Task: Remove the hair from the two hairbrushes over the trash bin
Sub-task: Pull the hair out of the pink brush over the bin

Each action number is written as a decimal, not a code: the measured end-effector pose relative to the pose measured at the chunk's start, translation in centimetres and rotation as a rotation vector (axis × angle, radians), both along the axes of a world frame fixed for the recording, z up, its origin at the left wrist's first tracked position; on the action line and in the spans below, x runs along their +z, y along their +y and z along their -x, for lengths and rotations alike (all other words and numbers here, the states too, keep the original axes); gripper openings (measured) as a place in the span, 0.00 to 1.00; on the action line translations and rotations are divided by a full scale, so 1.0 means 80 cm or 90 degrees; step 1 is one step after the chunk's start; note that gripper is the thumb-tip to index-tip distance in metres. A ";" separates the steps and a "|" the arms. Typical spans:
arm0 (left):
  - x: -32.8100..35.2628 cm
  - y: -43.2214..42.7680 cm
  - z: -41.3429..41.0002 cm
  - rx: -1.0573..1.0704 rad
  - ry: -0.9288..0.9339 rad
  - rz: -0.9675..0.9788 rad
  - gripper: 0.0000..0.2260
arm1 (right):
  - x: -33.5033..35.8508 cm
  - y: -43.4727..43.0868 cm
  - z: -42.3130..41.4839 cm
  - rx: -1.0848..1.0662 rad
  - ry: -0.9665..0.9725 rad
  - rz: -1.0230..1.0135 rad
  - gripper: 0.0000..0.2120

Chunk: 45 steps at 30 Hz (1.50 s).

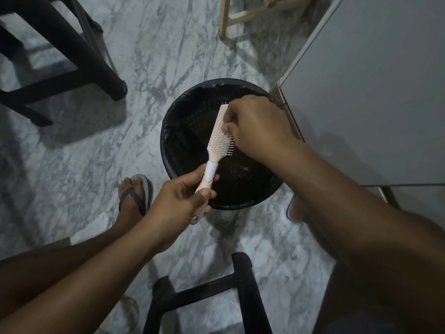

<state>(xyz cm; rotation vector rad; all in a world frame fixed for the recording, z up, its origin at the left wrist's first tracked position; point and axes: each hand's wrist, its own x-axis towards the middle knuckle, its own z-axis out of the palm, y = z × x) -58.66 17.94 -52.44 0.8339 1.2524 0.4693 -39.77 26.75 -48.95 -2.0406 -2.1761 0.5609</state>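
Brush (220,132) looks light and made of stiff plastic. The bristles are thin and springy and would likely bend or snap if yanked. The best hold is the handle, below the head, which leaves the bristles free for picking. It is pale pink with a narrow head, whitish bristles, a pale collar above the handle and a hole at the handle end. It is tilted over the bin (183,112), which has a black liner. Left hand (183,198) grips the handle, thumb on top. Right hand (255,126) has its fingers curled into the bristles, pinching there; no hair can be made out. Second brush not in view.
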 end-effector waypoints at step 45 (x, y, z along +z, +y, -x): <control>0.020 0.005 -0.009 0.063 -0.164 0.089 0.15 | -0.001 -0.001 -0.017 -0.137 0.335 -0.123 0.08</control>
